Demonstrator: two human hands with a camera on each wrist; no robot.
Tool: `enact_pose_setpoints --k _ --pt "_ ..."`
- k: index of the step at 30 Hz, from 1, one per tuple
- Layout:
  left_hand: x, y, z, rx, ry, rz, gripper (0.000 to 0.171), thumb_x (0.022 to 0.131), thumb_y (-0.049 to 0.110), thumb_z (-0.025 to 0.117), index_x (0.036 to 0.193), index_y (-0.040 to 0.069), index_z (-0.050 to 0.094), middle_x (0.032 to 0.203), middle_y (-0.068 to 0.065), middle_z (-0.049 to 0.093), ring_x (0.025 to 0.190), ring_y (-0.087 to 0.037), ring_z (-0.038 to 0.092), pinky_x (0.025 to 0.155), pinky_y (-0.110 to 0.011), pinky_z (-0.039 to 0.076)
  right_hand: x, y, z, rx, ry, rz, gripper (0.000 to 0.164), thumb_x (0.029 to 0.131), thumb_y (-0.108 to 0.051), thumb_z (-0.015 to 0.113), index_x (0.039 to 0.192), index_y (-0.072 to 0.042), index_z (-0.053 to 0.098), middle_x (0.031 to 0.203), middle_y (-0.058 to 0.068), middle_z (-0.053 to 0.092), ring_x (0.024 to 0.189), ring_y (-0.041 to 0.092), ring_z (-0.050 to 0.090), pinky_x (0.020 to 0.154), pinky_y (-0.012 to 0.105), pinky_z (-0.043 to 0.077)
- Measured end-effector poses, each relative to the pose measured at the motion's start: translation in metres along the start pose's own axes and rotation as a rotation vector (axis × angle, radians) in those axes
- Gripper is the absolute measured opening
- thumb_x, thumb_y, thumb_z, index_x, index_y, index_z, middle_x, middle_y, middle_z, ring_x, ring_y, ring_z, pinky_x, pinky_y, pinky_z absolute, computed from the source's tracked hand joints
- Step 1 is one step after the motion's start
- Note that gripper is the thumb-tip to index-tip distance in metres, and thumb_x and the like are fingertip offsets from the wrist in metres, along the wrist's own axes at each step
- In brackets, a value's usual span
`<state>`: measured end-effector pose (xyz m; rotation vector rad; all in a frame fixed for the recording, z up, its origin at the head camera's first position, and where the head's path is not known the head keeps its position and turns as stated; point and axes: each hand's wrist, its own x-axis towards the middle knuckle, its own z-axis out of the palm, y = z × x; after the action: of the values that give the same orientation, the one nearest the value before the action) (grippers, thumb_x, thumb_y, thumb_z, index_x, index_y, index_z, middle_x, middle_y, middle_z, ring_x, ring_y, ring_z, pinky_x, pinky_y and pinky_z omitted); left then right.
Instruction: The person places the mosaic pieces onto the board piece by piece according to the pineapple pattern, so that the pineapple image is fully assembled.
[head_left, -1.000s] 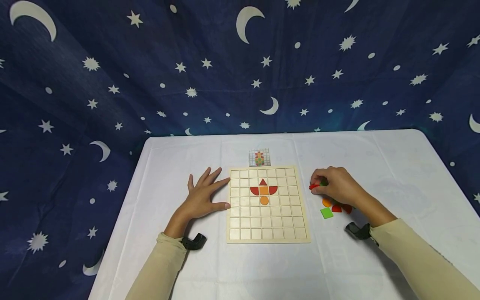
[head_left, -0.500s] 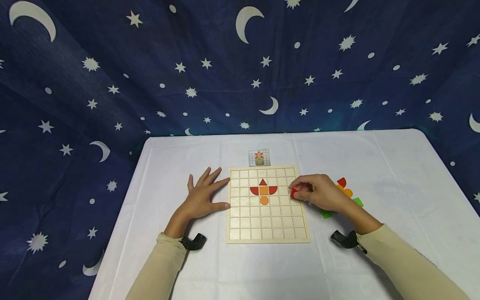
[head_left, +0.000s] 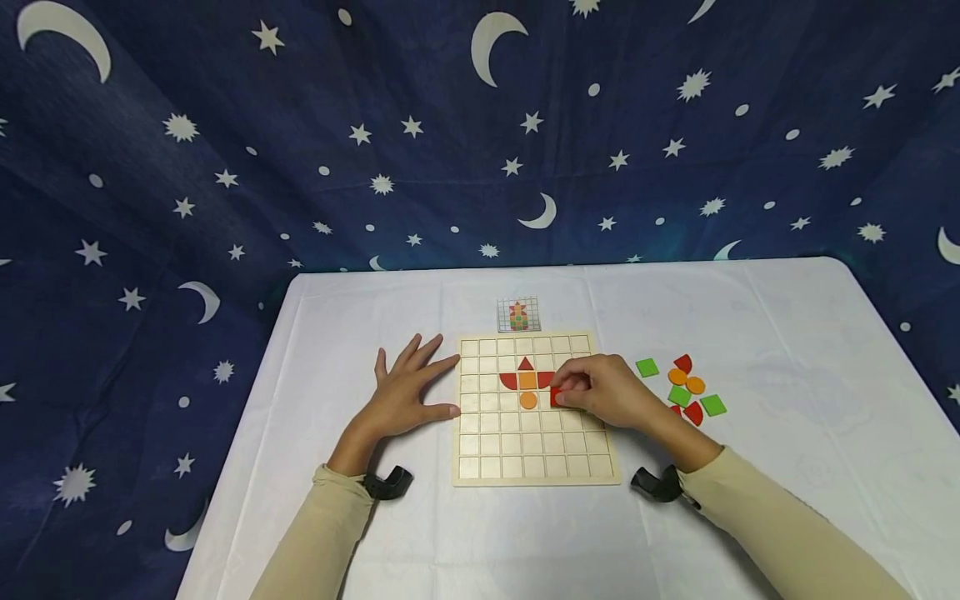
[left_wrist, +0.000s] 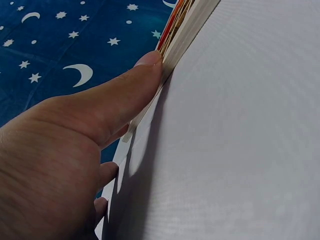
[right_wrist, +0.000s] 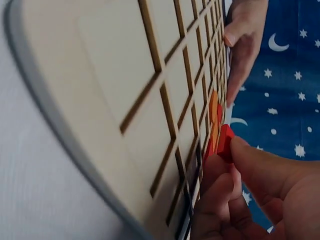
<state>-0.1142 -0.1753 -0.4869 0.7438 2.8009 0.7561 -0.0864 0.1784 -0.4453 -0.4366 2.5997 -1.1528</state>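
A square wooden grid board (head_left: 495, 468) lies on the white table. On it are a red triangle (head_left: 526, 364), an orange square (head_left: 528, 381), two red quarter-circle tiles (head_left: 509, 381) and an orange round tile (head_left: 528, 401). My right hand (head_left: 606, 390) pinches a small red tile (right_wrist: 226, 142) between thumb and fingers, close over the board just right of these shapes; the fingers partly hide its outline. Spread out flat, my left hand (head_left: 403, 400) has its thumb and a fingertip at the board's left edge. In the left wrist view the thumb (left_wrist: 127, 92) presses against that edge.
Right of the board lie loose tiles: several green squares (head_left: 647, 367), orange rounds (head_left: 695, 385) and red quarter-circles (head_left: 683, 363). A small pattern card (head_left: 519, 315) sits behind the board. A dark blue star-and-moon cloth (head_left: 450, 167) hangs beyond the white table (head_left: 375, 308).
My right hand has moved left from the loose tiles to over the board, carrying the red tile. More of the loose tiles now show. My left hand has stayed in place.
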Motion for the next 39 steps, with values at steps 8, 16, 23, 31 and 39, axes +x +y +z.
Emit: enact_pose_setpoints --k 8,16,23,31,39 --pt "0.0 0.0 0.0 0.01 -0.001 -0.004 0.083 0.081 0.062 0.076 0.153 0.031 0.049 0.171 0.0 0.023 0.16 -0.033 0.007 0.114 -0.076 -0.013 0.006 -0.001 0.012 -0.046 0.027 -0.045 0.012 0.085 -0.008 0.081 0.091 -0.017 0.076 0.074 -0.01 0.067 0.067 0.006 0.059 0.065 0.022 0.05" --pt "0.001 0.001 0.0 0.003 0.0 -0.003 0.083 0.081 0.061 0.077 0.153 0.029 0.05 0.171 -0.001 0.024 0.16 -0.034 0.008 0.114 -0.076 -0.012 0.008 -0.005 0.018 -0.12 0.069 -0.037 0.012 0.083 -0.006 0.079 0.084 -0.017 0.076 0.069 -0.011 0.065 0.066 0.006 0.057 0.064 0.023 0.048" --pt "0.001 0.001 -0.001 -0.001 -0.005 -0.009 0.084 0.081 0.061 0.077 0.153 0.029 0.05 0.171 -0.001 0.023 0.16 -0.033 0.007 0.114 -0.075 -0.013 0.009 -0.008 0.019 -0.157 0.074 -0.03 0.01 0.082 -0.008 0.08 0.083 -0.017 0.077 0.067 -0.012 0.064 0.064 0.005 0.056 0.063 0.023 0.047" --pt "0.001 0.001 0.0 0.0 -0.002 -0.009 0.084 0.08 0.061 0.078 0.153 0.03 0.05 0.171 -0.001 0.024 0.16 -0.033 0.007 0.114 -0.076 -0.013 0.007 -0.004 0.011 -0.152 0.066 -0.017 0.008 0.081 -0.017 0.086 0.085 -0.019 0.08 0.068 -0.013 0.065 0.068 0.006 0.056 0.064 0.024 0.046" --pt "0.001 0.001 -0.001 0.002 -0.001 -0.006 0.083 0.081 0.06 0.078 0.153 0.03 0.05 0.171 -0.001 0.024 0.16 -0.033 0.007 0.114 -0.076 -0.013 0.006 0.0 0.008 -0.143 0.026 -0.016 0.012 0.078 -0.015 0.089 0.087 -0.018 0.083 0.072 -0.012 0.066 0.069 0.007 0.055 0.062 0.024 0.045"
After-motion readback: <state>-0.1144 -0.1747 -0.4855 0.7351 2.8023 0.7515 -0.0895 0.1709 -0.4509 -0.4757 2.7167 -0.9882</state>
